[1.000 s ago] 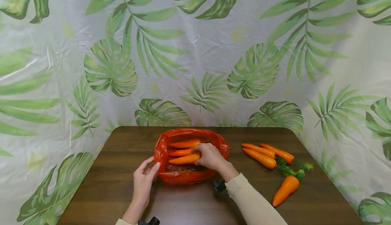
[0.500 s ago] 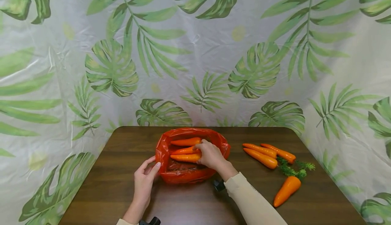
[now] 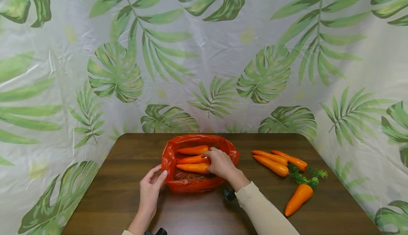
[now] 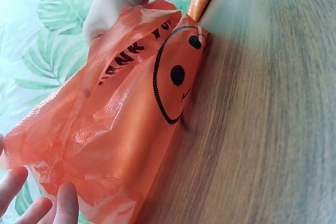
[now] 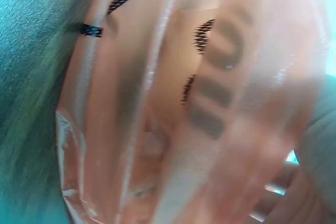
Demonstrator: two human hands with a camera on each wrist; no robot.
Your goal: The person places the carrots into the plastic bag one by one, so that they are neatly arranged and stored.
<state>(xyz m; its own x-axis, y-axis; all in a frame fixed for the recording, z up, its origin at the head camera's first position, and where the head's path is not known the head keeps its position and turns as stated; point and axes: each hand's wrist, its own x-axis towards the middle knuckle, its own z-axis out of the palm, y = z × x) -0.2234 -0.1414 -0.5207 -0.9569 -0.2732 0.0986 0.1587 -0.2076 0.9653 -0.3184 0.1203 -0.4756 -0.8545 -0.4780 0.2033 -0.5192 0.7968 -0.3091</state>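
Observation:
An open red plastic bag point(image 3: 199, 187) stands on the table with three carrots visible inside. The left hand point(image 3: 149, 189) pinches the bag's left edge, thumb in front; in the left wrist view its fingertips point(image 4: 67, 203) lie at the bag's rim. Reaching in from the right, the right hand point(image 3: 220, 163) holds the thick end of the nearest carrot point(image 3: 192, 168). Beside it lie a middle carrot point(image 3: 191, 160), its end partly covered by the fingers, and a far carrot point(image 3: 192, 150). Crumpled bag plastic covers much of the right wrist view, where the right hand shows only in part.
Right of the bag, three carrots point(image 3: 271, 164) lie bunched on the brown wooden table point(image 3: 127, 164). Nearer the front is a thicker carrot point(image 3: 299, 200) with green tops point(image 3: 302, 176). A leaf-patterned sheet point(image 3: 204, 61) hangs behind the table.
The nearest carrot, in the right hand, has turned slightly to lie more level beside the middle one. The left hand stays at the bag's edge.

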